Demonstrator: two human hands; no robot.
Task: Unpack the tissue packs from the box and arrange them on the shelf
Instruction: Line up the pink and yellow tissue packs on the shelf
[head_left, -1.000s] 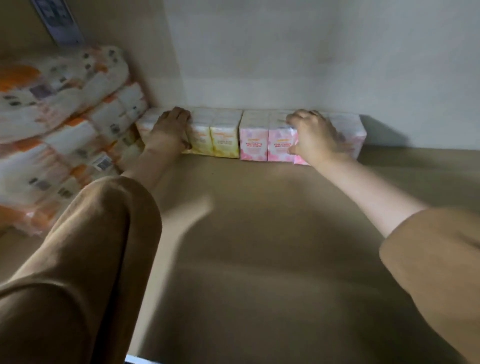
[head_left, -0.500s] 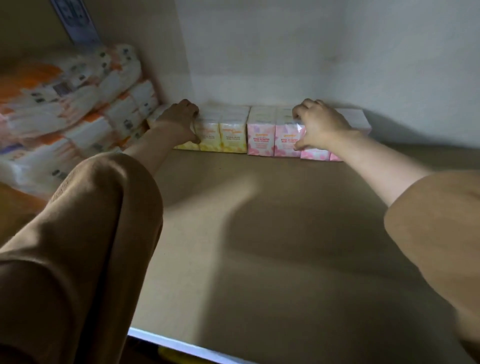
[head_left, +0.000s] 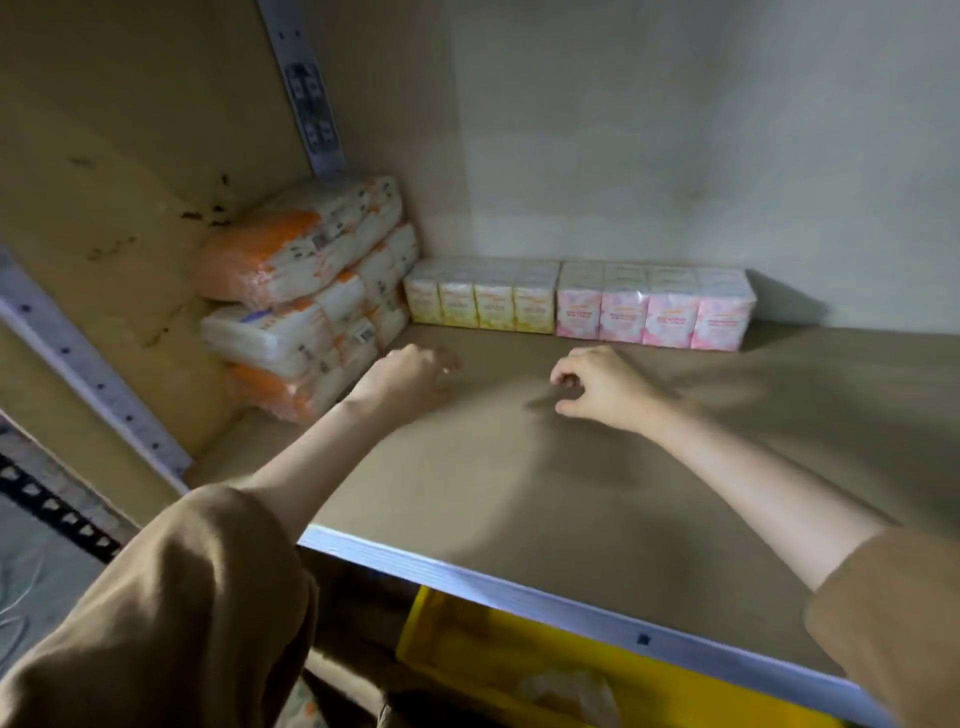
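A row of small tissue packs stands against the back wall of the shelf (head_left: 519, 467): a yellow group (head_left: 480, 304) on the left, a pink group (head_left: 654, 314) on the right, touching each other. My left hand (head_left: 410, 376) hovers above the shelf board in front of the yellow packs, fingers curled, holding nothing. My right hand (head_left: 602, 384) hangs in front of the pink packs, fingers loosely bent and apart, empty. Both hands are clear of the packs.
Large orange-and-white tissue bundles (head_left: 306, 291) are stacked in the left corner against the side panel. The shelf's white front edge (head_left: 519, 587) runs diagonally below my arms. A yellow box (head_left: 545, 670) sits under the shelf. A perforated metal upright (head_left: 93, 384) stands at left.
Both hands have let go of the tissue packs and drawn back toward me. The view has pulled back, showing the shelf edge and the yellow box below.
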